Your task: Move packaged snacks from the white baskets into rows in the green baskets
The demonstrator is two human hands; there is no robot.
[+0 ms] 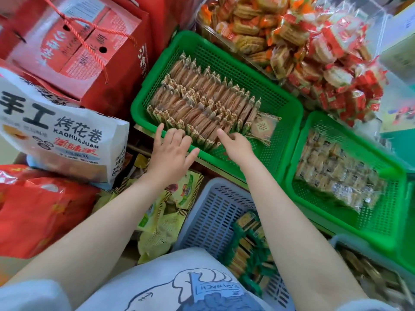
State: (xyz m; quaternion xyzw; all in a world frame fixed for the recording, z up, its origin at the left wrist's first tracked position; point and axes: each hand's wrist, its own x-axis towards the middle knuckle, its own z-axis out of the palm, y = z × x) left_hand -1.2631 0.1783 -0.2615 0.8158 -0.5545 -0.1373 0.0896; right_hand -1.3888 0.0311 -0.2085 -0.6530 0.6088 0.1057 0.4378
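Left hand (173, 149): fingers spread wide, laid on the near end of the snack rows (202, 104).
Right hand (235, 147): forefinger extended against the packets, other fingers curled, nothing held.
Green basket (285, 131): rows held inside.

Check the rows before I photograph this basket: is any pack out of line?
Yes. One snack pack lies flat at the right end of the near row in the green basket, while the rest stand on edge.

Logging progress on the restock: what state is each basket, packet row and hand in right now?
Left green basket: partly filled.
Packet rows: standing on edge, packed tight.
Loose packet: lying flat at the rows' right end.
Right green basket: clear-wrapped snacks piled loosely.
White basket: green packets remain.
Left hand: fingers spread on the packets.
Right hand: fingers touching the row.
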